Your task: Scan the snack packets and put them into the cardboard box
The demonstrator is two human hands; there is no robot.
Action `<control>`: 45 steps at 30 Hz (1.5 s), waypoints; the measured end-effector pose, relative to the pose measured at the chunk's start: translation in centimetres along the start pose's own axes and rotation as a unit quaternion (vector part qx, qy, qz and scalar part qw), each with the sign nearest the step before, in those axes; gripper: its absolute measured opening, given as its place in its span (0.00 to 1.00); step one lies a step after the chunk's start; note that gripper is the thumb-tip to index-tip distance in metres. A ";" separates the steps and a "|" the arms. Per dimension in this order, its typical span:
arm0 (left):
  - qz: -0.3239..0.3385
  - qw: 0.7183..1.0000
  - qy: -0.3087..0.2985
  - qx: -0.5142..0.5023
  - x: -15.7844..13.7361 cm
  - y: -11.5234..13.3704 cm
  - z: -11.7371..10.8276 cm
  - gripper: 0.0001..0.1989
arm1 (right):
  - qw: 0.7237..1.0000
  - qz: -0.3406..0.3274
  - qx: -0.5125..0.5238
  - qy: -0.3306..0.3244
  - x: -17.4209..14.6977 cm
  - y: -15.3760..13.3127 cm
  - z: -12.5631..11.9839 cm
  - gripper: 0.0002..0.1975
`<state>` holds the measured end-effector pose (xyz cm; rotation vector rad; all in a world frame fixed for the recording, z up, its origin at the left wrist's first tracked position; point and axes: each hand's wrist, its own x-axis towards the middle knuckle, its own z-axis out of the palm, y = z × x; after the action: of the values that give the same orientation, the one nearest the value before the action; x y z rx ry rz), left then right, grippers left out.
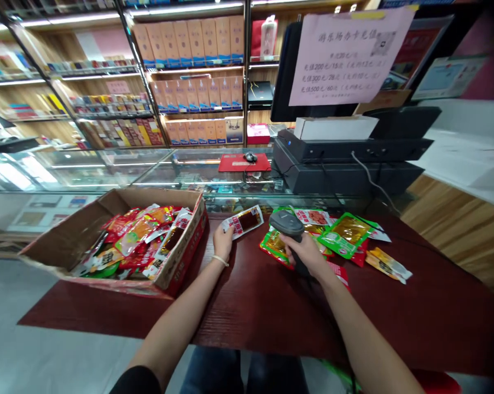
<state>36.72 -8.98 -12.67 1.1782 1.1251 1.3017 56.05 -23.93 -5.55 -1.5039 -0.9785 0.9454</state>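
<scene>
My left hand [222, 244] is closed on one end of a snack packet [247, 220], white and red with a dark brown window, just above the dark red table. In my right hand [308, 253] is a grey barcode scanner [286, 224], gripped by its handle, its head over a pile of packets. That pile holds a green and gold packet [349, 234] and several red ones, partly hidden by the scanner and hand. A yellow and white packet [388, 265] lies at the pile's right. Left of my left hand stands an open cardboard box [185, 262] with many snack packets inside.
Behind the table is a glass counter [160, 171] with a red mouse pad [230, 162] and a mouse [250, 157]. A monitor [285, 71] bearing a pink notice [345, 60] stands on dark boxes [345, 175]. Shelves of boxed goods [197, 93] line the wall.
</scene>
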 end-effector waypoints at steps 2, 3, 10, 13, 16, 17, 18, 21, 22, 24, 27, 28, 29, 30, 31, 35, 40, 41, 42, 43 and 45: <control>0.022 0.999 -0.001 0.028 -0.8 1.5 0.1 0.13 | 1.000 -0.007 0.020 -0.001 0.0 0.0 -0.1 0.26; 0.043 0.998 -0.006 0.042 -1.4 2.7 0.0 0.12 | 0.999 -0.014 0.040 0.002 -0.1 0.0 -0.1 0.26; 0.247 0.956 0.026 0.156 -4.9 16.0 -6.3 0.10 | 0.990 -0.038 0.134 0.036 -0.2 -0.5 -0.4 0.20; 0.322 0.900 0.147 0.253 -4.8 20.0 -11.8 0.10 | 0.993 -0.033 0.112 0.026 -0.2 -0.5 -0.2 0.21; 0.383 0.840 0.228 0.309 -3.6 21.0 -17.4 0.13 | 0.996 -0.042 0.079 0.014 -0.2 -0.5 0.3 0.22; 0.387 0.831 0.220 0.332 -3.2 20.8 -19.0 0.14 | 0.997 -0.044 0.068 0.012 -0.2 -0.6 0.6 0.23; 0.378 0.830 0.197 0.361 -2.7 20.4 -20.3 0.15 | 0.997 -0.046 0.061 0.010 -0.2 -0.8 0.8 0.23; 0.299 0.843 0.088 0.439 -1.8 18.8 -22.5 0.18 | 0.997 -0.053 0.054 0.008 -0.3 -1.7 1.5 0.24; 0.275 0.846 0.066 0.452 -1.7 18.3 -22.6 0.18 | 0.997 -0.057 0.054 0.007 -0.4 -2.1 1.7 0.23; 0.254 0.851 0.049 0.457 -1.7 17.5 -22.4 0.17 | 0.997 -0.062 0.050 0.006 -0.6 -2.9 1.9 0.23; 0.255 0.858 0.028 0.444 -2.2 17.0 -21.0 0.15 | 0.997 -0.061 0.043 0.015 -1.0 -3.6 2.0 0.22; 0.260 0.859 0.018 0.440 -2.4 17.0 -20.4 0.15 | 0.997 -0.060 0.043 0.019 -1.2 -3.6 1.9 0.22; 0.267 0.859 0.007 0.437 -2.7 17.0 -19.7 0.15 | 0.997 -0.058 0.046 0.024 -1.5 -3.6 1.7 0.22; 0.278 0.856 -0.005 0.435 -3.1 17.1 -18.9 0.14 | 0.997 -0.057 0.046 0.024 -1.7 -3.5 1.4 0.22; 0.292 0.853 -0.018 0.433 -3.5 17.1 -18.0 0.14 | 0.997 -0.052 0.045 0.019 -2.1 -3.4 1.1 0.22; 0.350 0.839 -0.093 0.406 -5.5 17.1 -13.4 0.15 | 0.997 -0.049 0.031 0.043 -3.8 -2.8 -1.0 0.21; 0.377 0.835 -0.202 0.346 -7.7 15.6 -5.8 0.15 | 0.995 -0.034 0.010 0.090 -6.5 -1.4 -5.0 0.22; 0.373 0.834 -0.226 0.338 -8.1 14.9 -4.1 0.15 | 0.995 -0.032 0.011 0.098 -7.1 -1.1 -5.8 0.22; 0.366 0.832 -0.251 0.334 -8.5 14.2 -2.4 0.14 | 0.994 -0.029 0.013 0.107 -7.7 -0.8 -6.7 0.22; 0.358 0.827 -0.277 0.332 -8.9 13.4 -0.7 0.14 | 0.993 -0.029 0.015 0.114 -8.2 -0.5 -7.6 0.22; 0.345 0.815 -0.329 0.330 -9.8 11.5 2.7 0.14 | 0.991 -0.030 0.020 0.129 -9.2 0.2 -9.3 0.21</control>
<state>38.51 -19.37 -1.60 2.4986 0.6183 0.8271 61.45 -35.70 -3.93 -1.5107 -0.8074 0.7033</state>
